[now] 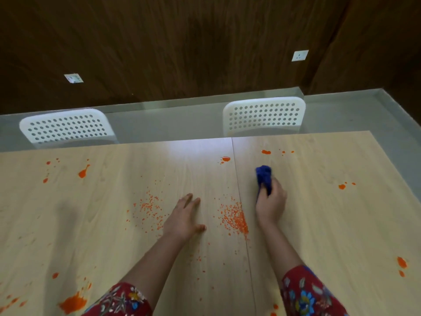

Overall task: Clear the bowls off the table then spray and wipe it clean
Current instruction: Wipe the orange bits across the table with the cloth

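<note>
On the table [319, 213], just right of the seam [239, 190] between its two pale wooden boards, a blue cloth [264, 175] is bunched up and pressed to the surface. The right hand [271, 201] holds it, its grip clenched round the near end of the cloth, while the far end sticks out beyond the fingers. The left hand [183, 218] lies flat on the wood left of the seam, its grip released, fingers straight and pointing away, thumb spread to the right. Between the two hands sits a dense heap of small orange grains [235, 218], touching the seam; a thinner scatter [149, 205] lies just left of the left hand, and stray grains trail toward the near edge. Orange splashes mark the wood all round: a large one [73, 303] by the near left edge, a drop-shaped one [83, 172] far left, two small ones [226, 158] [265, 152] beyond the cloth on either side of the seam, one [341, 186] to the right of the cloth, and another [402, 262] near the right edge. Both forearms come out of red flowered sleeves [312, 293]. Two white perforated chairs [66, 128] [264, 116] stand at the far side, on a grey floor [173, 124]. Behind them is a dark wooden wall [182, 53] with two white sockets [73, 78] [300, 55].
</note>
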